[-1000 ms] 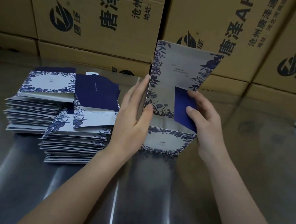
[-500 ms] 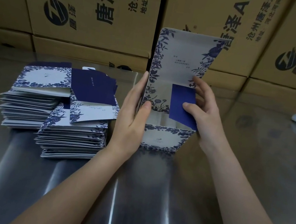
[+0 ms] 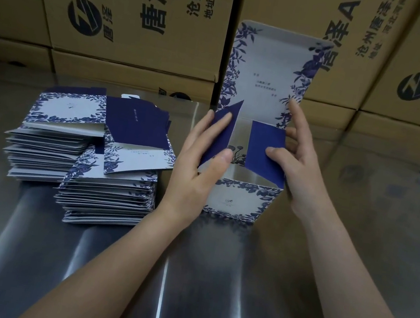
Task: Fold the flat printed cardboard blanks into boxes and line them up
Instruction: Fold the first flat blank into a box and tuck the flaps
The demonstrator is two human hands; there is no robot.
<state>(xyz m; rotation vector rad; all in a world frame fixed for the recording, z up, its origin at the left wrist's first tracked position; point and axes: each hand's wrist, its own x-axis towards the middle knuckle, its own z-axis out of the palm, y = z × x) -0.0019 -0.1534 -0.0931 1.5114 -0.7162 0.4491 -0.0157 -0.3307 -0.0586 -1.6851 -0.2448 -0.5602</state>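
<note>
While lid-up, box (image 3: 235, 200), flaps (image 3: 266, 151) seemingly pinched

Dim light, glare streaks, curved edges
</note>
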